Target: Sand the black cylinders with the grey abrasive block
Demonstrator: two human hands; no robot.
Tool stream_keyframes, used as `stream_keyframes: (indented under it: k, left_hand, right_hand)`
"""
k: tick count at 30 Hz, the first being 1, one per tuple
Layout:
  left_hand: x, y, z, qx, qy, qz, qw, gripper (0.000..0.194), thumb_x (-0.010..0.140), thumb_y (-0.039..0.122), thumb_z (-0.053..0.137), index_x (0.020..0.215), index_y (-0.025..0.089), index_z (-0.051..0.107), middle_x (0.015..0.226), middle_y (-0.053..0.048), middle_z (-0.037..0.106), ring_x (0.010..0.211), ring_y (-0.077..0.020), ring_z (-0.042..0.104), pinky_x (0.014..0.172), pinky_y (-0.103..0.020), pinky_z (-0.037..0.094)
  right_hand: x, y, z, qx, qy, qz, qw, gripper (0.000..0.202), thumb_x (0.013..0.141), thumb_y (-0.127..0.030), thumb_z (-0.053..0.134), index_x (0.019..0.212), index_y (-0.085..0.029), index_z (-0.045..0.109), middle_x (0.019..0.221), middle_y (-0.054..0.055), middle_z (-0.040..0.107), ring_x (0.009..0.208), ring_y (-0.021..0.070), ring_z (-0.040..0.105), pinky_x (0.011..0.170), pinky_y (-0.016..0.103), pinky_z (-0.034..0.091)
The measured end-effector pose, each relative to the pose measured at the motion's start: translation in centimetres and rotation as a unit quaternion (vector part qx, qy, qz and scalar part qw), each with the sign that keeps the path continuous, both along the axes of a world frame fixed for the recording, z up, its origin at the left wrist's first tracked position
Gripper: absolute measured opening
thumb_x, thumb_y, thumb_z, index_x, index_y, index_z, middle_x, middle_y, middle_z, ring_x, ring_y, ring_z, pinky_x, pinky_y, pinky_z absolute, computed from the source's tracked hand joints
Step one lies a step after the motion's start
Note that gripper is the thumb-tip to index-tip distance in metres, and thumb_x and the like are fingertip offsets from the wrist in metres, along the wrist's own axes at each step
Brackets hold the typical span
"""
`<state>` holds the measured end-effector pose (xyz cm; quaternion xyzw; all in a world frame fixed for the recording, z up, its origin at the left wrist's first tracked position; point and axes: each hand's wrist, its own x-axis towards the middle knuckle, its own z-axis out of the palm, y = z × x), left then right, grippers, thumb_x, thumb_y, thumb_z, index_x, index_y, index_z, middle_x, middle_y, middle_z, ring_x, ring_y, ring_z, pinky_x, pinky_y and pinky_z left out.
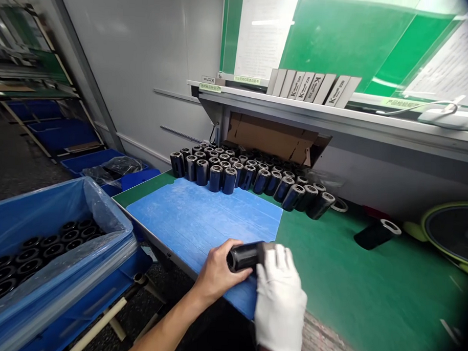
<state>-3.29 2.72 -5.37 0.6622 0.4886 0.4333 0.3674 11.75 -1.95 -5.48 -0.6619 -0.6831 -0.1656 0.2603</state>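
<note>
A glossy black cylinder [243, 256] lies sideways over the near edge of a blue mat [201, 220]. My bare left hand [217, 272] grips its left end. My right hand [279, 295], in a white glove, wraps its right end. Both hands hold the same cylinder just above the mat. Behind the mat, several more black cylinders [249, 173] stand upright in rows against the wall. One lone cylinder [378, 233] lies on its side on the green bench [349, 282], to the right.
A blue bin [44, 225] lined with clear plastic stands at my left, holding several black cylinders. A shelf [336, 115] with grey boxes runs above the bench. A round yellow-rimmed disc [452, 234] sits far right. Blue crates lie on the floor behind.
</note>
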Motion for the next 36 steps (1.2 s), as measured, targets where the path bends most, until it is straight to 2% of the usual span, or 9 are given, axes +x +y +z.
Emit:
stream_keyframes:
  k: [3,8,12,16,20,24,28,32,36]
  left_hand:
    - [0.0,-0.1,-0.1,-0.002,-0.01,-0.002,1.0,0.041,0.074,0.02,0.076,0.113,0.022,0.067,0.101,-0.001,0.075,0.092,-0.0188,0.07,0.082,-0.025,0.053]
    - [0.1,-0.2,0.1,0.01,0.008,0.009,1.0,0.047,0.069,0.024,0.081,0.113,0.022,0.067,0.1,0.0,0.075,0.092,-0.0195,0.07,0.081,-0.026,0.053]
    - [0.1,-0.2,0.2,-0.003,-0.002,0.006,1.0,0.035,0.074,0.021,0.076,0.109,0.023,0.067,0.096,0.001,0.075,0.089,-0.0184,0.071,0.079,-0.025,0.053]
    - [0.1,-0.1,0.1,0.012,0.016,0.016,1.0,0.047,0.068,0.026,0.083,0.112,0.022,0.066,0.101,-0.001,0.074,0.092,-0.0205,0.07,0.082,-0.027,0.053]
    - [0.2,-0.1,0.2,0.005,0.007,0.009,1.0,0.04,0.072,0.019,0.076,0.111,0.022,0.066,0.1,-0.001,0.075,0.09,-0.0185,0.07,0.081,-0.026,0.053]
    - [0.2,-0.1,0.3,0.014,0.021,0.017,1.0,0.045,0.069,0.024,0.081,0.111,0.022,0.066,0.1,0.0,0.074,0.091,-0.0196,0.069,0.081,-0.026,0.052]
    - [0.2,-0.1,0.3,-0.002,0.005,0.001,1.0,0.035,0.076,0.02,0.074,0.111,0.022,0.066,0.097,0.0,0.074,0.088,-0.018,0.07,0.078,-0.025,0.052]
    - [0.2,-0.2,0.3,0.007,0.023,0.015,1.0,0.046,0.07,0.025,0.082,0.113,0.023,0.065,0.102,0.0,0.073,0.095,-0.0202,0.069,0.084,-0.028,0.052]
    - [0.1,-0.2,0.4,-0.003,0.034,0.008,0.999,0.048,0.07,0.025,0.082,0.115,0.024,0.065,0.101,0.0,0.073,0.093,-0.0202,0.07,0.083,-0.029,0.054]
  right_hand:
    - [-0.1,0.0,-0.1,-0.014,-0.027,0.068,0.997,0.041,0.103,-0.023,0.039,0.141,-0.017,0.054,0.156,0.013,0.043,0.149,0.0292,0.033,0.098,0.04,0.056]
    - [0.2,0.2,-0.1,0.009,0.011,-0.006,1.0,0.043,0.103,-0.025,0.038,0.142,-0.014,0.053,0.152,0.017,0.047,0.145,0.0323,0.039,0.1,0.046,0.055]
    - [0.1,0.2,-0.2,-0.007,0.004,0.078,0.997,0.044,0.102,-0.023,0.039,0.144,-0.017,0.051,0.157,0.014,0.042,0.15,0.0299,0.03,0.102,0.044,0.055]
    - [0.7,0.4,-0.3,0.0,0.034,-0.001,0.999,0.046,0.103,-0.026,0.037,0.146,-0.014,0.049,0.153,0.017,0.045,0.145,0.0333,0.038,0.102,0.049,0.054]
    - [0.8,0.4,-0.5,-0.018,0.001,0.085,0.996,0.044,0.103,-0.028,0.042,0.144,-0.02,0.051,0.156,0.012,0.043,0.148,0.0315,0.033,0.095,0.042,0.058]
    - [0.4,0.1,0.0,-0.007,0.042,0.017,0.999,0.046,0.103,-0.026,0.038,0.147,-0.017,0.048,0.155,0.013,0.045,0.147,0.0313,0.035,0.102,0.048,0.054]
    - [0.0,0.0,0.3,-0.032,0.006,0.105,0.994,0.046,0.103,-0.026,0.039,0.148,-0.023,0.048,0.157,0.007,0.042,0.151,0.0278,0.028,0.1,0.041,0.056]
    - [3.8,0.7,-1.0,-0.05,0.111,-0.003,0.993,0.048,0.104,-0.032,0.035,0.144,-0.017,0.055,0.157,0.01,0.042,0.148,0.0309,0.033,0.111,0.051,0.046]
    - [8.3,0.5,-2.1,-0.074,0.295,-0.086,0.949,0.06,0.099,-0.051,0.042,0.15,-0.019,0.049,0.156,0.008,0.043,0.142,0.0315,0.043,0.118,0.055,0.036]
